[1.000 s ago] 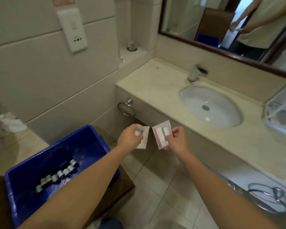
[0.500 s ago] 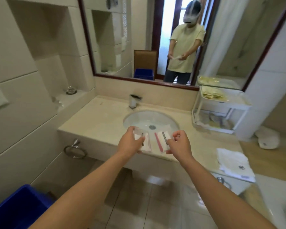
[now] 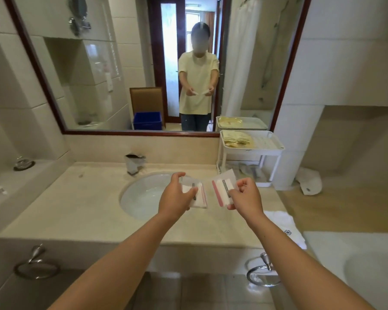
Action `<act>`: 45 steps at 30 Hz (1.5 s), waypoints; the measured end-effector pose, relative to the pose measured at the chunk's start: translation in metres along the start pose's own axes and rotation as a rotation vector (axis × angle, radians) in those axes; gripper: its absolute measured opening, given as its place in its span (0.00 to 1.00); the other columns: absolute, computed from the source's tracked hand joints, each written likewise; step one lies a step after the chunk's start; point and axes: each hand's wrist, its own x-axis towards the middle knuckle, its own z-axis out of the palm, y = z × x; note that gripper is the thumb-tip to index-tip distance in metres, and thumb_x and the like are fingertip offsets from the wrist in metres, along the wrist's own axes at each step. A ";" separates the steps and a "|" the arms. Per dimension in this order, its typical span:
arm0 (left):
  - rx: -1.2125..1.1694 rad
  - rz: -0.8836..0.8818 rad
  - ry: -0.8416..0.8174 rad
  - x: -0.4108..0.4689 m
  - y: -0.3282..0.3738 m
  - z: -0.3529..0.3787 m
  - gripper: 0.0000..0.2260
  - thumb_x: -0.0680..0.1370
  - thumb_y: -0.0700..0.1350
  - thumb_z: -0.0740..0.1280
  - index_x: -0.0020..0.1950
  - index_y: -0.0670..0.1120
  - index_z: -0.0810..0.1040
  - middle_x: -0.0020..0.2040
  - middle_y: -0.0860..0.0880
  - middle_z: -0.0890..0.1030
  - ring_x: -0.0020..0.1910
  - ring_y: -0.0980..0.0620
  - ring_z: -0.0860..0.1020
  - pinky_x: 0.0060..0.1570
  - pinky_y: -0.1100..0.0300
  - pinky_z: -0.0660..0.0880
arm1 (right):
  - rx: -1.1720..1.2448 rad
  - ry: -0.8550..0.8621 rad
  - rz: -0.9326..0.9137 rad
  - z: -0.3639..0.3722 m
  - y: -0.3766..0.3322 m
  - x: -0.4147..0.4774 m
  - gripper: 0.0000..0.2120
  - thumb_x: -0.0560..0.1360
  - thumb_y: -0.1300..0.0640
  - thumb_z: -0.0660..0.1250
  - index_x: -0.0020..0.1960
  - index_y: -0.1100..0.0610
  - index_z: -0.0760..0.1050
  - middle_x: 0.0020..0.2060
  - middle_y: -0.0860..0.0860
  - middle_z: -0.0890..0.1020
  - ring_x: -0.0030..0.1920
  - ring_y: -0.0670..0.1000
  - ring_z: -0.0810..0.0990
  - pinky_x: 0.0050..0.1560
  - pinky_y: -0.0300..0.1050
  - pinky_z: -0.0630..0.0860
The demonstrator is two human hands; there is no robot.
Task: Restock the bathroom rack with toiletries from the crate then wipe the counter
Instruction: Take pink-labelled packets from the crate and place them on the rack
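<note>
Above the sink [image 3: 143, 198], the left hand [image 3: 176, 198] pinches a small white packet [image 3: 198, 194] with a pink strip between thumb and fingers. Just beside it, not touching, the right hand [image 3: 246, 198] is closed on a second packet [image 3: 223, 189] of the same kind. The white rack [image 3: 251, 151] stands on the counter [image 3: 76, 211] at the right, against the mirror [image 3: 121, 74], yellow sachets on its top tier.

The beige stone table [image 3: 81, 204] fills the frame's middle, holding an oval white sink [image 3: 143, 198]. A white two-tier rack [image 3: 251, 151] stands at right. A folded white towel [image 3: 282, 227] lies lower right.
</note>
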 end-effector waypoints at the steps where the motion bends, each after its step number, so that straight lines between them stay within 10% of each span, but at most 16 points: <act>1: -0.006 0.000 -0.012 0.011 0.003 0.005 0.24 0.75 0.50 0.70 0.68 0.55 0.66 0.43 0.50 0.76 0.36 0.51 0.79 0.25 0.64 0.73 | -0.008 0.017 0.005 -0.001 -0.001 0.009 0.09 0.74 0.67 0.62 0.50 0.57 0.68 0.52 0.57 0.77 0.38 0.53 0.81 0.32 0.46 0.79; 10: -0.054 0.045 -0.096 0.121 0.025 0.046 0.25 0.75 0.51 0.71 0.69 0.56 0.64 0.55 0.51 0.76 0.48 0.52 0.78 0.44 0.51 0.82 | -0.037 0.125 -0.009 -0.002 -0.019 0.102 0.07 0.74 0.66 0.63 0.48 0.56 0.68 0.48 0.54 0.78 0.40 0.51 0.81 0.30 0.41 0.78; 21: -0.041 0.182 -0.251 0.221 0.044 0.094 0.24 0.78 0.44 0.65 0.73 0.57 0.66 0.63 0.49 0.76 0.45 0.56 0.78 0.29 0.66 0.76 | -0.009 0.181 0.049 -0.002 -0.017 0.201 0.18 0.75 0.67 0.63 0.59 0.54 0.61 0.53 0.55 0.77 0.40 0.51 0.82 0.40 0.53 0.83; 31: 0.068 0.194 -0.257 0.296 0.064 0.156 0.24 0.79 0.47 0.63 0.74 0.59 0.63 0.68 0.53 0.74 0.61 0.52 0.76 0.56 0.48 0.78 | -0.083 0.200 0.030 -0.023 -0.004 0.302 0.10 0.74 0.67 0.63 0.48 0.54 0.66 0.45 0.47 0.72 0.44 0.55 0.80 0.33 0.45 0.80; 37: 0.093 0.110 -0.218 0.349 0.073 0.200 0.25 0.79 0.47 0.64 0.74 0.59 0.63 0.70 0.54 0.73 0.63 0.53 0.75 0.56 0.51 0.78 | -0.151 0.115 -0.007 -0.030 0.005 0.381 0.14 0.75 0.67 0.61 0.48 0.53 0.81 0.55 0.50 0.79 0.53 0.48 0.76 0.55 0.47 0.77; 45: 0.397 0.017 -0.133 0.398 0.069 0.250 0.23 0.79 0.51 0.63 0.74 0.61 0.62 0.64 0.52 0.78 0.60 0.49 0.77 0.61 0.46 0.73 | -0.175 -0.020 0.050 -0.023 0.027 0.443 0.18 0.75 0.69 0.61 0.58 0.54 0.81 0.60 0.50 0.80 0.58 0.48 0.76 0.55 0.39 0.70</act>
